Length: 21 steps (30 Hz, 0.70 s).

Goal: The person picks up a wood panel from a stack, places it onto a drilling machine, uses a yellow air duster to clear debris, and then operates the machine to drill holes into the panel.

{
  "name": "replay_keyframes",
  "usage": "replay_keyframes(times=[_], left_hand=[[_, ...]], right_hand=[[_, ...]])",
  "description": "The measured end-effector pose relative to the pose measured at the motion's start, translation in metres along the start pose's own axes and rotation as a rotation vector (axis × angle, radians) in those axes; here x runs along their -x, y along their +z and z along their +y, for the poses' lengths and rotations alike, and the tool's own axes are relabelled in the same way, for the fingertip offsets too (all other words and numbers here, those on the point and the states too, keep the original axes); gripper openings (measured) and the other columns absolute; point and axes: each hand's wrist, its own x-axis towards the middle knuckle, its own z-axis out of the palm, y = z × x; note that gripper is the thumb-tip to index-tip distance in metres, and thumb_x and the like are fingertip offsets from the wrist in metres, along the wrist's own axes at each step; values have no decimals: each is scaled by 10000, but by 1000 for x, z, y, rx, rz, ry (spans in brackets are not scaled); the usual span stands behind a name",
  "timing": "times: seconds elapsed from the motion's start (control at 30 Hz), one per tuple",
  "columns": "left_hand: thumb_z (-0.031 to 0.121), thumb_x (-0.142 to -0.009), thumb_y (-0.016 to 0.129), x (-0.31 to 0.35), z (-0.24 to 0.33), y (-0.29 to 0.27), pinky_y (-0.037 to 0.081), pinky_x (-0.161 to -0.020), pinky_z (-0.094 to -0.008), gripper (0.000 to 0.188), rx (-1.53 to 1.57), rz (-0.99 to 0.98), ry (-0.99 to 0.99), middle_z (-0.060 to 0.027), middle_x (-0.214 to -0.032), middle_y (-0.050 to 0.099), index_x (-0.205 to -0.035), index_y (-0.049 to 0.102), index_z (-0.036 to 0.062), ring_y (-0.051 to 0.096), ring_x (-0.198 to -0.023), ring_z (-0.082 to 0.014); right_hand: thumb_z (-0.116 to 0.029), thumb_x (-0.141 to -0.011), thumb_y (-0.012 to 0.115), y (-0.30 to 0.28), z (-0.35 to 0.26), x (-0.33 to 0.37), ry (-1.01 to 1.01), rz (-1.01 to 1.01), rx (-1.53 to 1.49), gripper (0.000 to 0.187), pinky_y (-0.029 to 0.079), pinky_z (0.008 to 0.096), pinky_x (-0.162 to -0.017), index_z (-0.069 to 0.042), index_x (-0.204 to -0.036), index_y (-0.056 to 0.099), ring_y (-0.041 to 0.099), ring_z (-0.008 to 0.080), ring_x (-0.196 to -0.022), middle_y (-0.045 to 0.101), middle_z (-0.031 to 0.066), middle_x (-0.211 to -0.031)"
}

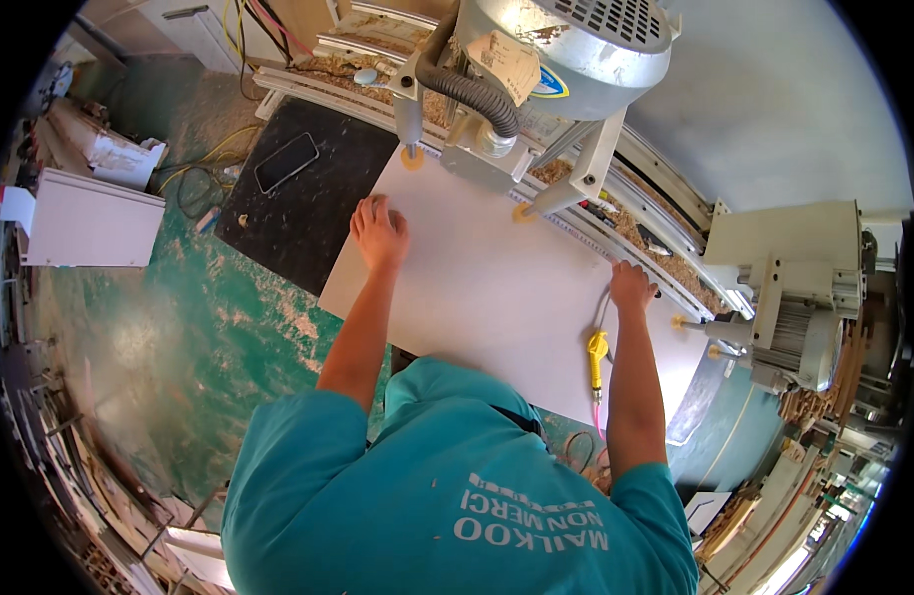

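A large white panel [477, 288] lies flat under the machine, its far edge along a ruler strip [576, 232]. At the panel's left edge, my left hand [380, 236] presses down with bent fingers. My right hand [632, 288] is closed at the panel's far right edge, with its fingertips partly hidden. A yellow air blow gun [597, 359] rests on the panel beside my right forearm, joined to a pink hose [601, 421]. Above the panel's far edge stands a machine with a silver motor [576, 50] and padded rods [410, 149].
A phone [286, 163] lies on the black tabletop [288, 213] at the left. Sawdust fills the machine's far channel [635, 233]. Another motor unit [799, 337] stands at the right. A white box [95, 220] and cables [204, 183] are on the green floor [169, 347].
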Motion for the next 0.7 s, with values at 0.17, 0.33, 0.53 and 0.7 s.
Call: replay_keyframes(times=[0.17,0.33,0.53,0.7], left_hand=[[190,-799,628,1,-1,1,324,-1072,-489,373,-27,11,2,-101,-1288,522,-1163,579,120,451,-1262,-328],[191,-793,631,0,0,2,358,-1030,-475,365,-74,-1,35,-98,-1250,536,-1148,579,122,476,-1217,-317],[191,-804,625,1,-1,9,384,-1006,-462,377,-43,87,90,-97,-1202,562,-1160,552,90,511,-1169,-308],[180,-812,619,2,-2,8,373,-1024,-450,361,-51,61,96,-91,-1222,560,-1158,556,100,498,-1203,-294]], right_hand=[[-457,-990,400,-2,5,-12,-39,45,24,404,386,610,-957,-169,-1170,619,572,310,-1161,614,131,-1195],[-265,-853,663,-22,31,-35,-144,506,-228,432,446,495,-945,-156,-1255,548,554,342,-1133,534,137,-1269],[-315,-833,709,19,86,-7,-200,536,-472,575,420,439,-1010,-152,-1344,503,498,363,-1196,511,164,-1311],[-329,-713,786,119,75,160,-177,120,-397,907,401,462,-1026,-164,-1485,340,455,355,-1252,504,154,-1298]])
